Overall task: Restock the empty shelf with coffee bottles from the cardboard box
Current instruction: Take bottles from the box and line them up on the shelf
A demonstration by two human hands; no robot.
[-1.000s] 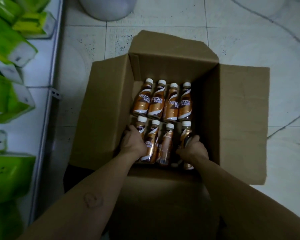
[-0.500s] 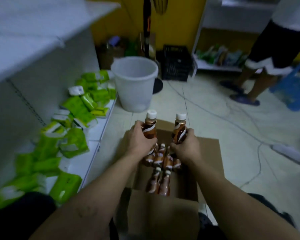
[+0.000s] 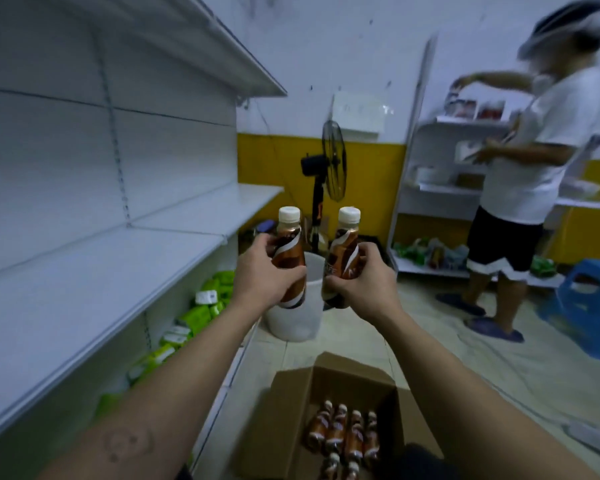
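My left grip (image 3: 260, 277) is curled round the lower body of the first coffee bottle (image 3: 289, 245), and my right grip (image 3: 364, 282) wraps the second coffee bottle (image 3: 344, 251). Both bottles are upright, white caps up, close together and raised above the cardboard box (image 3: 291, 403) on the tiled floor. The remaining bottles (image 3: 343, 434) lie inside the box. The bare white shelf (image 3: 101, 271) runs along my left, with green packets (image 3: 194, 317) on the level beneath. Ahead stand a white bucket (image 3: 302, 323) and a fan (image 3: 333, 161). Another person (image 3: 534, 150) faces the far shelving.
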